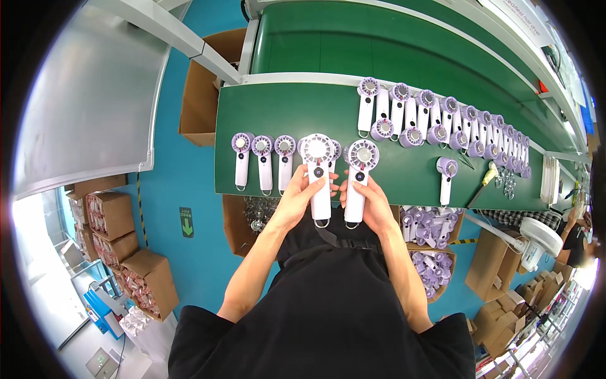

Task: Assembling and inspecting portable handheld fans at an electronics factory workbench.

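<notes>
Two white-and-purple handheld fans are held upright side by side above the near edge of the green worktable (pixel 297 104). My left hand (pixel 300 194) grips the left handheld fan (pixel 320 203) by its handle, thumb near the round dark button. In my right hand (pixel 372 199) is the right handheld fan (pixel 355 202), its thumb also close to the button. Behind the left fan, other fans on the table are partly hidden. Just left of my left hand lies a handheld fan (pixel 285 158), in a short row with more like it.
Toward the back right, a long row of handheld fans (pixel 399 107) lies on the table. A single fan (pixel 446 179) and a yellow-tipped tool (pixel 488 175) lie nearer. Below the table edge stand cartons of purple fan parts (pixel 432 268). A white pedestal fan (pixel 540 239) stands at right.
</notes>
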Tool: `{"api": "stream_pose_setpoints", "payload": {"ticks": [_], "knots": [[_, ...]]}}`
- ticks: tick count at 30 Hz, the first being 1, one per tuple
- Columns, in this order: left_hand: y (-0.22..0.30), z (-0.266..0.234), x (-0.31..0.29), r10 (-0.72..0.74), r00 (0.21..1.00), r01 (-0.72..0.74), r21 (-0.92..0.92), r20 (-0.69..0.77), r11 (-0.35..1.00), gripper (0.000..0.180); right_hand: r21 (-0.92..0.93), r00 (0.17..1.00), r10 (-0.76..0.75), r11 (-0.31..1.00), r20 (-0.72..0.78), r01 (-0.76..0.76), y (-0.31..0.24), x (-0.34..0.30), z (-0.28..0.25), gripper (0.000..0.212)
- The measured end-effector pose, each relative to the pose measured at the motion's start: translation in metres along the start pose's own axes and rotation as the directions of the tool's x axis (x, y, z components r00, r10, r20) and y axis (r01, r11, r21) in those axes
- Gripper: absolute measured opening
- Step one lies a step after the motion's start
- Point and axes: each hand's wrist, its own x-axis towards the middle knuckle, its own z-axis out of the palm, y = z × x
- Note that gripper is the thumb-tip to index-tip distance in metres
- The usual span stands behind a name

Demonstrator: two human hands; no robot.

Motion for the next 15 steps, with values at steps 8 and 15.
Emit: {"api": "stream_pose_setpoints", "payload": {"ticks": [8, 15], "knots": [[0.001, -0.006, -0.008, 0.022, 1.000, -0.021, -0.021, 0.013, 1.000, 0.030, -0.035, 1.000, 0.014, 0.999, 0.004, -0.014, 0.003, -0.007, 0.013, 0.036], [-0.003, -0.016, -0.017, 0.035, 0.999, -0.035, -0.015, 0.018, 0.999, 0.031, -0.090, 0.999, 0.027, 0.996, 0.023, -0.025, 0.005, -0.009, 0.021, 0.036]]}}
